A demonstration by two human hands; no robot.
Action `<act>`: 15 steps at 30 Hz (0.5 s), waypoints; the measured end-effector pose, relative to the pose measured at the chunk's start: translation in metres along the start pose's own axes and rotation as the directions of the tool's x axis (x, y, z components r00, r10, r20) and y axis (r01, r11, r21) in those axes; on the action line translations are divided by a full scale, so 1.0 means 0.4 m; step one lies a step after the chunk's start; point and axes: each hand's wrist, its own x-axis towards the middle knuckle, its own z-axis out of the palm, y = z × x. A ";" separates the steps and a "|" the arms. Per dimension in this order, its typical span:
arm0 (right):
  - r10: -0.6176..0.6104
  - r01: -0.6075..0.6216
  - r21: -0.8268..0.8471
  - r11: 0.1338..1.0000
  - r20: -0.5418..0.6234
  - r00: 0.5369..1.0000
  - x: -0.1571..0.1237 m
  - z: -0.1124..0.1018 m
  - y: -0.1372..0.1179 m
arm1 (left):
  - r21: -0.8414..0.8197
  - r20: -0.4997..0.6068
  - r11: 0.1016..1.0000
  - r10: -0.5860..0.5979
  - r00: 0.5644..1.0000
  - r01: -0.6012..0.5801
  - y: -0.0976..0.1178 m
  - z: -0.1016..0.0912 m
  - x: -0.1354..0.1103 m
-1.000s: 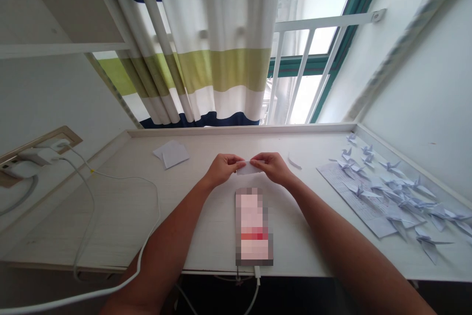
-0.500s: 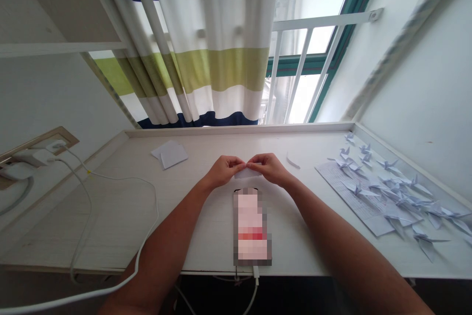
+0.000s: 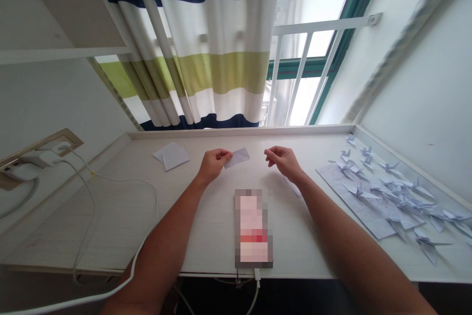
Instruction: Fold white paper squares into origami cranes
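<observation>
Nearest, at the front edge of the desk, a phone lies flat with its long axis pointing away from the person. Beyond it the two hands are raised, with a clear gap between them. The left hand pinches one end of a small white paper between thumb and fingertips. The paper juts rightward from that hand, its long axis running left to right and rising slightly, and its free end points at the right hand. That hand is near but not touching, fingers loosely curled, holding nothing visible. The paper looks flat, thin and roughly rectangular. Farther left lie loose paper squares, and many folded paper cranes are at the right.
</observation>
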 end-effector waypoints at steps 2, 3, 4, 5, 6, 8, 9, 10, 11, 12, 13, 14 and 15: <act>0.042 -0.042 0.003 0.999 0.058 0.997 -0.009 0.028 -0.007 | -0.045 -0.093 0.999 0.023 0.995 -0.027 -0.003 0.018 -0.002; 0.053 -0.056 0.026 0.998 0.106 0.993 -0.014 0.046 -0.011 | -0.064 -0.138 0.997 0.032 0.990 -0.041 -0.003 0.031 -0.007; 0.055 -0.067 0.076 0.995 0.142 0.988 -0.020 0.065 -0.015 | -0.076 -0.181 0.996 0.038 0.983 -0.052 -0.002 0.046 -0.013; 0.056 -0.080 0.134 0.988 0.174 0.983 -0.026 0.084 -0.018 | -0.080 -0.209 0.995 0.042 0.977 -0.060 0.001 0.060 -0.020; 0.054 -0.091 0.193 0.977 0.188 0.981 -0.030 0.100 -0.020 | -0.086 -0.225 0.994 0.045 0.973 -0.066 0.005 0.073 -0.027; 0.059 -0.104 0.289 0.952 0.158 0.986 -0.036 0.124 -0.023 | -0.126 -0.203 0.991 0.028 0.979 -0.055 0.013 0.095 -0.041; 0.061 -0.103 0.323 0.941 0.138 0.989 -0.037 0.130 -0.024 | -0.156 -0.165 0.987 0.018 0.986 -0.044 0.018 0.102 -0.047; 0.059 -0.099 0.349 0.932 0.122 0.991 -0.038 0.133 -0.025 | -0.187 -0.106 0.982 0.010 0.994 -0.030 0.023 0.108 -0.051; 0.054 -0.094 0.368 0.925 0.116 0.992 -0.039 0.133 -0.027 | -0.220 -0.042 0.976 -0.001 0.999 -0.008 0.027 0.112 -0.054; 0.046 -0.090 0.381 0.920 0.123 0.991 -0.040 0.131 -0.029 | -0.255 0.024 0.967 -0.022 0.999 0.027 0.030 0.114 -0.056; 0.036 -0.088 0.388 0.917 0.138 0.990 -0.041 0.127 -0.032 | -0.292 0.086 0.953 -0.052 0.995 0.075 0.033 0.114 -0.057; 0.029 -0.090 0.392 0.916 0.158 0.987 -0.041 0.123 -0.034 | -0.327 0.137 0.936 -0.087 0.987 0.128 0.034 0.113 -0.057; 0.025 -0.095 0.391 0.915 0.181 0.983 -0.041 0.117 -0.036 | -0.356 0.180 0.918 -0.118 0.977 0.177 0.035 0.111 -0.056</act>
